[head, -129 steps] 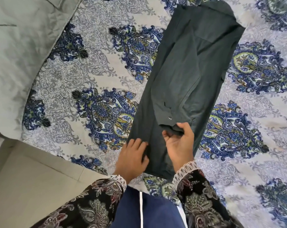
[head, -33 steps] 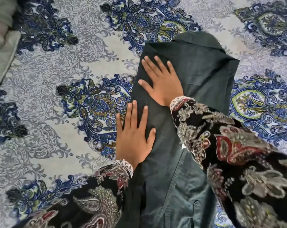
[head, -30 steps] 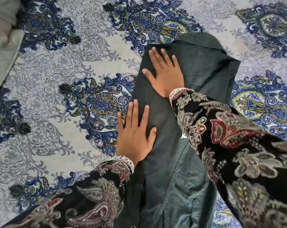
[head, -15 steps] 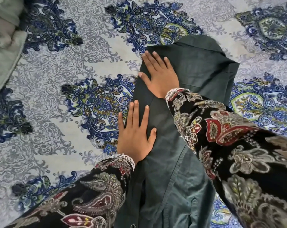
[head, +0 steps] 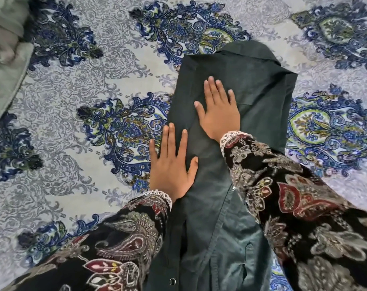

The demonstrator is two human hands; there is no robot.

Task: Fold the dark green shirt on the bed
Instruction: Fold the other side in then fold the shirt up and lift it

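Head view: right hand (head: 219,115) seemingly nearer mid-shirt (head: 260,85).

Both hands (left (head: 171,166), right (head: 219,114)) lie flat, fingers straight.

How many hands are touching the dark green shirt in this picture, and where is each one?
2. The left hand lies flat on the left edge of the dark green shirt, partly over the bedsheet. The right hand presses flat farther up, near its middle.

We saw a bedsheet (head: 77,85) patterned in blue and grey paisley, with a pale green cloth (head: 1,76) bunched at far left.
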